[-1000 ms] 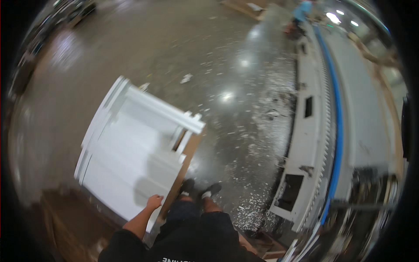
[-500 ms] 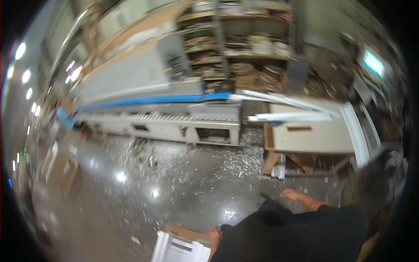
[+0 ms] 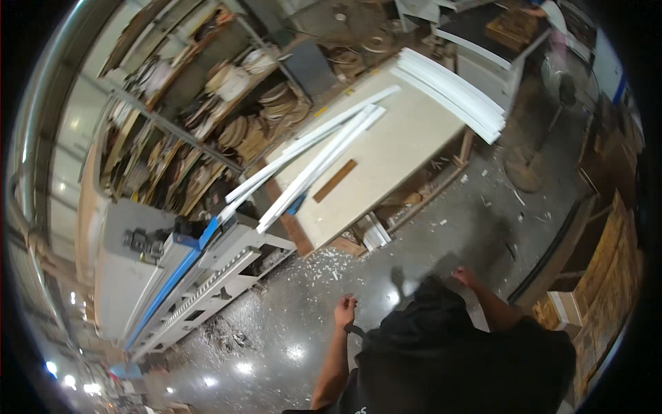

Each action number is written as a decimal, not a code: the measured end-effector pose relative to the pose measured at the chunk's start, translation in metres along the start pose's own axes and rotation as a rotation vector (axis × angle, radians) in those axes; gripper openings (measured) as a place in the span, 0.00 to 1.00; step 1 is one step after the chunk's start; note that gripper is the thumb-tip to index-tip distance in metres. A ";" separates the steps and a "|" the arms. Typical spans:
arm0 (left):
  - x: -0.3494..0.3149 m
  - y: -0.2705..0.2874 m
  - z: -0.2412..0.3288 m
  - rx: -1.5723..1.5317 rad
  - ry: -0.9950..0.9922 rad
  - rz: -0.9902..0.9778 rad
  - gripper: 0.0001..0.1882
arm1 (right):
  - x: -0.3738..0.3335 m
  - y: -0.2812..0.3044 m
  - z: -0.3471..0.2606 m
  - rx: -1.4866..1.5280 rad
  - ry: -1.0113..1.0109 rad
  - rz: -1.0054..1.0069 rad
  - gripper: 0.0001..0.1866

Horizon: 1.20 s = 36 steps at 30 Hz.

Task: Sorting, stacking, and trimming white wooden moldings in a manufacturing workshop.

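Observation:
My left hand (image 3: 345,310) hangs over the floor in front of me, its fingers loosely curled, a little apart, and holding nothing. A short dark strap (image 3: 354,330) shows beside its wrist. Farther right, my right hand (image 3: 463,276) is held out from my body with nothing visible in it. Its fingers look partly stretched. Both hands are apart from the wide pale table (image 3: 407,155) ahead. Long white strips (image 3: 324,165) lie on that table and reach past its left end. More white strips (image 3: 452,93) lie together across its far right end.
A long machine (image 3: 200,303) with a blue rail (image 3: 165,293) stands left of the table. Shelves (image 3: 186,117) with stacked coils and strips line the back. A pedestal fan (image 3: 567,90) and a wooden crate (image 3: 607,297) are at right. Scraps litter the floor (image 3: 289,352).
My view has turned right, bringing the table nearer the middle. My left hand has risen away from beside the white framed piece, which has left the view.

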State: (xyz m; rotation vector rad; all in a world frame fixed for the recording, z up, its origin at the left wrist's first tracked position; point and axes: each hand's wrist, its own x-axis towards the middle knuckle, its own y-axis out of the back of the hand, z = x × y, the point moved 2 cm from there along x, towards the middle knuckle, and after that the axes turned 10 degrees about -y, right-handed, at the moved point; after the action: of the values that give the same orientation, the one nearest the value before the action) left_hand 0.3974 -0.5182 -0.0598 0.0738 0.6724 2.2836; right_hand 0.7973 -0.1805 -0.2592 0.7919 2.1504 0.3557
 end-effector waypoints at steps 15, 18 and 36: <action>0.215 0.024 0.099 0.542 -0.363 0.034 0.26 | 0.073 0.036 0.030 0.228 0.114 0.219 0.22; 0.301 0.079 0.097 0.682 -0.502 0.182 0.29 | 0.069 0.001 -0.043 0.318 -0.300 -0.047 0.18; 0.636 0.169 0.021 0.494 -0.067 -0.767 0.73 | -0.083 -0.088 -0.136 0.483 -0.466 0.233 0.25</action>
State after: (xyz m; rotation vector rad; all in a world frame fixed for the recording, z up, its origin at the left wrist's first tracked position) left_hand -0.1668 -0.1781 -0.0503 0.1035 1.0079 1.3513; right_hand 0.6965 -0.3001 -0.1662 1.2625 1.7162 -0.2323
